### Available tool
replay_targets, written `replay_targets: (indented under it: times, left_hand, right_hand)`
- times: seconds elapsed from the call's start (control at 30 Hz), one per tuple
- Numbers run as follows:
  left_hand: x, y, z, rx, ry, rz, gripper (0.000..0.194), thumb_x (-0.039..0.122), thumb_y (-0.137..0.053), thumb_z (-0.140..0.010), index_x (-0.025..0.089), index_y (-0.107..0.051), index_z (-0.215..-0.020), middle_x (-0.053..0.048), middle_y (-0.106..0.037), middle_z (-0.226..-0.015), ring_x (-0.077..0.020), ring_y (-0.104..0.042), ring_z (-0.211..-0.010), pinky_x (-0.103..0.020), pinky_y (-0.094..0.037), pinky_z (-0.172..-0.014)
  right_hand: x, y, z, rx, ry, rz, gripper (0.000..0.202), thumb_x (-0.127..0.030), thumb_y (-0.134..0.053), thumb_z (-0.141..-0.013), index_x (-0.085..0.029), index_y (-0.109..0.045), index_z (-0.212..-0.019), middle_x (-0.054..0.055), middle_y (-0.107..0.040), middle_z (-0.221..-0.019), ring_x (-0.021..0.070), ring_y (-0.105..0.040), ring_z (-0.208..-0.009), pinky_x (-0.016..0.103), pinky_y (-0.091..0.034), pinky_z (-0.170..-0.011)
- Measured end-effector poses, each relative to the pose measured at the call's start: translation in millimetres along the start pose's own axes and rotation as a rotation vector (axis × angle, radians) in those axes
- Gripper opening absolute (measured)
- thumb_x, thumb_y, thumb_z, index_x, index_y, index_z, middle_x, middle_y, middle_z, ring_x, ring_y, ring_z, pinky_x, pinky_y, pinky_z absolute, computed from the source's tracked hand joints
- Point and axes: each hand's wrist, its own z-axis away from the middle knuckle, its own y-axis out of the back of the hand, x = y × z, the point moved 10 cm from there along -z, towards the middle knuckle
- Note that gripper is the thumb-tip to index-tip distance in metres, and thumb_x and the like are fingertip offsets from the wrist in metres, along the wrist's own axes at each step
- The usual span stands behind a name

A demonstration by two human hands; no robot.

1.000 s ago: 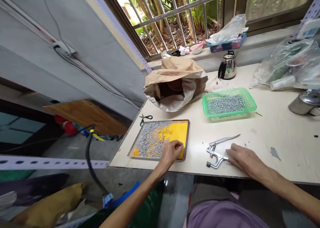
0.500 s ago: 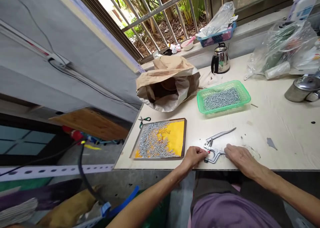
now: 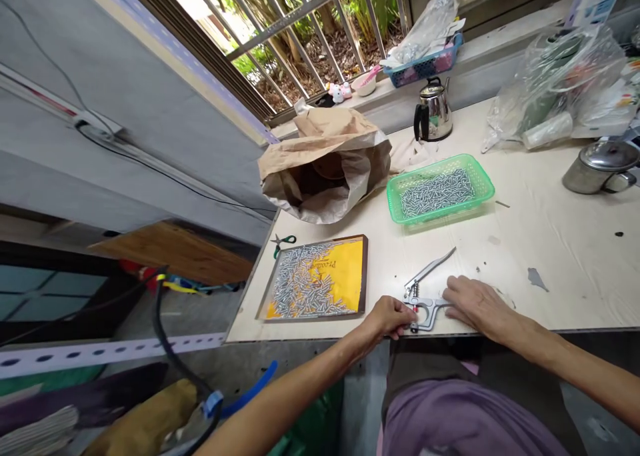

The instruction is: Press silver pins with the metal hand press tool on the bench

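Silver-grey with red accent on hand tool [image 3: 428, 309]. Yellow with dark lettering on tray [image 3: 349, 269]. Translucent green, lattice-patterned, on front basket [image 3: 445, 212]. Blue, mesh-patterned, on rear basket [image 3: 417, 71]. Tan on paper bag [image 3: 325, 139]. Silver with black handle on kettle [image 3: 437, 115]. Purple on shirt [image 3: 440, 409].

One left forearm [image 3: 310, 379], bare, slanting up from the lower left to a slightly bent wrist; left hand [image 3: 393, 316] with thumb and forefinger brought together at the tips, other fingers curled beneath. One right forearm [image 3: 575, 369], bare, reaching in from the lower right; right hand [image 3: 473, 299] palm down, knuckles up, fingers loosely bent toward the left hand, the two hands apart, their grip unclear on the right.
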Motion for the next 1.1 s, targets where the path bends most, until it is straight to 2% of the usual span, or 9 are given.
replay_targets:
  times: [0.1, 0.17, 0.3, 0.37, 0.6, 0.8, 0.9, 1.0, 1.1]
  left_hand:
    - [-0.5, -3.8, 2.8, -0.001, -0.032, 0.03, 0.039, 0.047, -0.075, -0.055, 0.013, -0.055, -0.054, 0.006, -0.047, -0.042, -0.0053, -0.042, -0.036, -0.018, -0.032, -0.037]
    - [-1.0, -5.5, 4.5, -0.001, -0.043, 0.045, 0.038, 0.045, -0.075, -0.055, 0.014, -0.054, -0.054, 0.007, -0.045, -0.04, -0.0055, -0.041, -0.035, -0.018, -0.032, -0.036]
    - [-2.0, -4.9, 6.2, 0.022, -0.055, 0.075, 0.035, 0.044, -0.074, -0.056, 0.014, -0.056, -0.058, 0.008, -0.042, -0.039, -0.0061, -0.041, -0.035, -0.018, -0.031, -0.034]
    - [-2.8, -4.8, 6.2, 0.028, -0.059, 0.083, 0.037, 0.045, -0.074, -0.057, 0.014, -0.055, -0.057, 0.008, -0.043, -0.04, -0.0061, -0.041, -0.035, -0.018, -0.03, -0.034]
    - [-5.0, -5.6, 7.4, 0.049, -0.052, 0.064, 0.039, 0.048, -0.072, -0.058, 0.014, -0.053, -0.054, 0.006, -0.046, -0.042, -0.0064, -0.042, -0.036, -0.018, -0.03, -0.035]
    - [-4.3, -6.2, 8.0, 0.072, -0.04, 0.049, 0.036, 0.045, -0.069, -0.062, 0.015, -0.051, -0.053, 0.006, -0.045, -0.042, -0.0069, -0.041, -0.035, -0.019, -0.031, -0.035]
    - [-6.5, -5.1, 11.2, 0.085, -0.04, -0.023, 0.033, 0.043, -0.064, -0.069, 0.015, -0.053, -0.056, 0.006, -0.045, -0.044, -0.0082, -0.042, -0.037, -0.021, -0.034, -0.038]
    - [13.4, 10.1, 24.4, 0.282, -0.229, -0.238, 0.027, 0.037, -0.058, -0.078, 0.015, -0.058, -0.063, 0.002, -0.052, -0.054, -0.0122, -0.052, -0.051, -0.024, -0.042, -0.051]
    - [60.4, 6.6, 49.6, 0.488, -0.595, -0.533, 0.015, 0.032, -0.061, -0.081, 0.017, -0.062, -0.085, -0.003, -0.061, -0.082, -0.0179, -0.058, -0.08, -0.029, -0.047, -0.071]
  right_hand:
    - [10.8, 8.9, -4.5, 0.098, 0.014, 0.032, 0.059, -0.042, -0.07, -0.072, -0.016, -0.051, -0.122, 0.019, -0.046, -0.133, 0.034, -0.045, -0.118, 0.045, -0.042, -0.087]
    - [19.0, 6.2, -10.0, 0.071, 0.018, 0.066, 0.083, -0.047, -0.076, -0.063, -0.015, -0.043, -0.132, 0.021, -0.037, -0.142, 0.0383, -0.033, -0.129, 0.052, -0.036, -0.096]
    - [29.7, -4.1, -20.0, -0.057, 0.022, 0.071, 0.098, -0.052, -0.078, -0.056, -0.012, -0.039, -0.136, 0.022, -0.039, -0.141, 0.0389, -0.029, -0.132, 0.057, -0.027, -0.103]
    - [31.0, -3.8, -23.2, -0.066, 0.024, 0.063, 0.101, -0.055, -0.077, -0.054, -0.011, -0.039, -0.136, 0.023, -0.043, -0.138, 0.0392, -0.032, -0.13, 0.057, -0.026, -0.103]
    - [24.3, 5.3, -28.3, -0.024, 0.029, 0.093, 0.086, -0.051, -0.08, -0.05, -0.012, -0.051, -0.122, 0.017, -0.057, -0.115, 0.0338, -0.05, -0.107, 0.053, -0.035, -0.094]
    - [19.3, 7.8, -26.4, -0.048, -0.012, 0.112, 0.057, -0.043, -0.081, -0.057, -0.013, -0.06, -0.101, 0.011, -0.06, -0.099, 0.0265, -0.053, -0.09, 0.039, -0.041, -0.079]
    - [20.8, 6.7, -23.2, -0.036, -0.044, 0.088, 0.051, -0.038, -0.082, -0.057, -0.014, -0.061, -0.097, 0.009, -0.06, -0.095, 0.0238, -0.053, -0.085, 0.035, -0.041, -0.072]
    - [18.2, 10.0, -19.3, 0.015, -0.027, 0.069, 0.048, -0.034, -0.082, -0.059, -0.015, -0.06, -0.098, 0.009, -0.06, -0.095, 0.0233, -0.053, -0.085, 0.033, -0.042, -0.072]
    - [15.0, 12.9, -16.3, 0.052, 0.002, 0.072, 0.046, -0.033, -0.081, -0.062, -0.015, -0.06, -0.098, 0.01, -0.06, -0.096, 0.0235, -0.053, -0.086, 0.033, -0.042, -0.073]
